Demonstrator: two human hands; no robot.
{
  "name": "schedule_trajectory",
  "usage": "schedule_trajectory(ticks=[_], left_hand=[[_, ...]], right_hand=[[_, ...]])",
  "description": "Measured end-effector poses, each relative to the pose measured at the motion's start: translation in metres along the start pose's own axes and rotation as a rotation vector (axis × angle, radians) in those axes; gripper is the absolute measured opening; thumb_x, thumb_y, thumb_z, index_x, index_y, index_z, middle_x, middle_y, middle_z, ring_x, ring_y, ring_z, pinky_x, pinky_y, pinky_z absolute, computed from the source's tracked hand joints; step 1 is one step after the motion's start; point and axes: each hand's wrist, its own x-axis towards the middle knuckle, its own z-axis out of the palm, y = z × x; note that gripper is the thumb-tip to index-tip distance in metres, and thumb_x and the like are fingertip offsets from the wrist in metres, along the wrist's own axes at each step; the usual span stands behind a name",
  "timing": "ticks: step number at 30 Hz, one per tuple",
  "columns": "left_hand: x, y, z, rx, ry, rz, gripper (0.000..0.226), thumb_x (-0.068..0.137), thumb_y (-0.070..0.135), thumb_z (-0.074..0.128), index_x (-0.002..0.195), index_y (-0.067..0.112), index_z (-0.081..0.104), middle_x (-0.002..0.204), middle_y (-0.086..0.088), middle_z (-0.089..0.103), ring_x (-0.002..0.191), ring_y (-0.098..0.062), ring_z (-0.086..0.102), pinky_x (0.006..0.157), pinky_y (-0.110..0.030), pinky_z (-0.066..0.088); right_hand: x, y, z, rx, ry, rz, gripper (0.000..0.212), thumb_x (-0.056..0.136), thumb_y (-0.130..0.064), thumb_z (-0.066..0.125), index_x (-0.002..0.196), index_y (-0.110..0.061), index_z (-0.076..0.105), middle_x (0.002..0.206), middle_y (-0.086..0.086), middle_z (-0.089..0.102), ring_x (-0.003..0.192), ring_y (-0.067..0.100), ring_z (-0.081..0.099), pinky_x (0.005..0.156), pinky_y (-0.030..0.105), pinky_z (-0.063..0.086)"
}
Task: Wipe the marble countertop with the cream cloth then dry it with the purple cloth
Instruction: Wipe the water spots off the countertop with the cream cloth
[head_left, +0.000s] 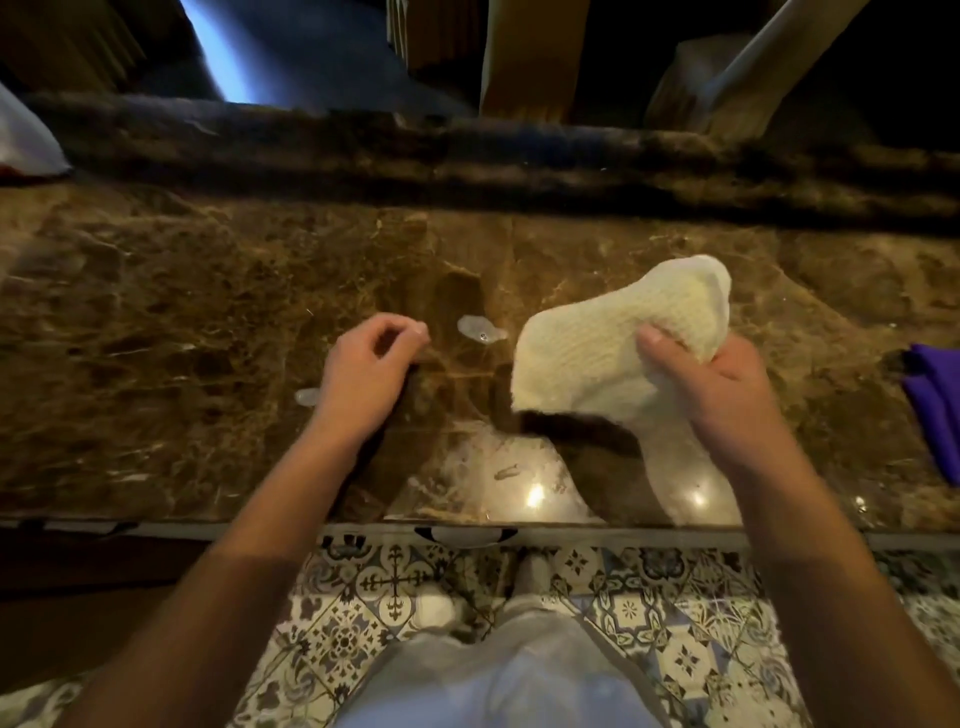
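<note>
My right hand (711, 389) grips the cream cloth (597, 343), a knitted-looking rag held bunched just above the brown marble countertop (182, 338). The cloth casts a dark shadow on the stone below it. My left hand (369, 374) hovers over the counter with fingers loosely curled and holds nothing. Small wet puddles lie on the marble, one (480, 328) between my hands and another (306, 397) by my left wrist. The purple cloth (935, 405) lies folded on the counter at the far right edge of the view.
A raised dark marble ledge (467, 156) runs along the back of the counter. Something white (26, 140) sits at the far left on it. Wooden furniture legs (530, 57) stand beyond. Patterned floor tiles (374, 597) show below the counter's front edge.
</note>
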Motion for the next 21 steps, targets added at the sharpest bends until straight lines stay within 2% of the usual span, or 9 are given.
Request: schedule_trajectory(ticks=[3,5,7,9,11,13,16,18,21], left_hand=[[0.056,-0.004,-0.022,0.280,0.028,0.060,0.009,0.099,0.044,0.059,0.101,0.044,0.068,0.107,0.015,0.068,0.101,-0.002,0.064,0.089,-0.031,0.052],[0.091,-0.008,-0.031,0.399,0.002,0.090,0.014,0.100,0.042,0.060,0.110,0.038,0.068,0.107,0.015,0.066,0.103,-0.007,0.064,0.089,-0.036,0.054],[0.120,-0.012,-0.036,0.529,-0.033,0.136,0.021,0.099,0.039,0.062,0.116,0.030,0.071,0.107,0.012,0.065,0.109,-0.015,0.065,0.090,-0.037,0.052],[0.143,-0.016,-0.042,0.687,-0.052,0.176,0.028,0.100,0.037,0.062,0.120,0.021,0.072,0.119,0.001,0.067,0.121,-0.023,0.061,0.098,-0.040,0.049],[0.156,-0.021,-0.049,0.767,-0.080,0.173,0.034,0.100,0.039,0.061,0.125,0.019,0.070,0.134,-0.005,0.064,0.131,-0.026,0.056,0.108,-0.047,0.045],[0.161,-0.026,-0.056,0.812,-0.086,0.176,0.037,0.100,0.042,0.060,0.129,0.020,0.067,0.142,-0.007,0.060,0.135,-0.030,0.053,0.111,-0.052,0.044],[0.167,-0.031,-0.061,0.961,-0.071,0.221,0.048,0.100,0.050,0.056,0.137,0.020,0.060,0.147,-0.014,0.054,0.134,-0.038,0.051,0.109,-0.058,0.045],[0.170,-0.034,-0.063,1.023,-0.085,0.267,0.053,0.100,0.055,0.052,0.141,0.021,0.054,0.149,-0.017,0.050,0.136,-0.041,0.047,0.110,-0.061,0.042],[0.179,-0.045,-0.072,1.058,-0.134,0.306,0.060,0.103,0.058,0.044,0.154,0.026,0.041,0.165,-0.017,0.034,0.154,-0.041,0.025,0.122,-0.062,0.021]], right_hand=[[0.018,0.005,-0.020,-0.490,0.080,-0.183,0.011,0.099,-0.030,0.065,0.092,-0.030,0.074,0.078,-0.010,0.073,0.076,0.001,0.069,0.062,0.027,0.052],[0.028,0.022,-0.022,-0.840,0.076,-0.233,0.007,0.095,-0.019,0.065,0.096,-0.022,0.072,0.085,-0.003,0.072,0.081,0.017,0.070,0.065,0.031,0.044],[0.028,0.046,-0.015,-1.011,-0.028,-0.175,0.017,0.094,-0.012,0.066,0.110,-0.013,0.073,0.105,0.010,0.074,0.099,0.035,0.068,0.076,0.034,0.044],[0.016,0.070,-0.008,-1.071,-0.180,-0.056,0.029,0.099,-0.027,0.065,0.125,-0.017,0.070,0.129,0.006,0.069,0.124,0.034,0.060,0.096,0.041,0.047],[0.001,0.087,-0.007,-1.057,-0.197,-0.011,0.044,0.097,-0.051,0.061,0.133,-0.026,0.068,0.146,-0.003,0.059,0.144,0.024,0.045,0.116,0.052,0.036],[-0.008,0.093,-0.005,-0.918,-0.070,-0.046,0.048,0.094,-0.061,0.053,0.124,-0.029,0.073,0.141,-0.006,0.061,0.138,0.015,0.047,0.113,0.059,0.038],[-0.002,0.098,0.002,-0.911,0.104,-0.137,0.043,0.099,-0.052,0.051,0.129,-0.027,0.068,0.145,0.000,0.059,0.141,0.020,0.044,0.114,0.059,0.036],[0.009,0.102,0.013,-1.016,0.102,-0.113,0.047,0.102,-0.049,0.052,0.143,-0.028,0.058,0.161,0.005,0.044,0.154,0.029,0.028,0.123,0.055,0.023],[0.012,0.117,0.027,-1.184,-0.002,-0.039,0.061,0.104,-0.056,0.042,0.158,-0.029,0.039,0.172,0.008,0.023,0.160,0.032,0.007,0.127,0.056,0.006]])
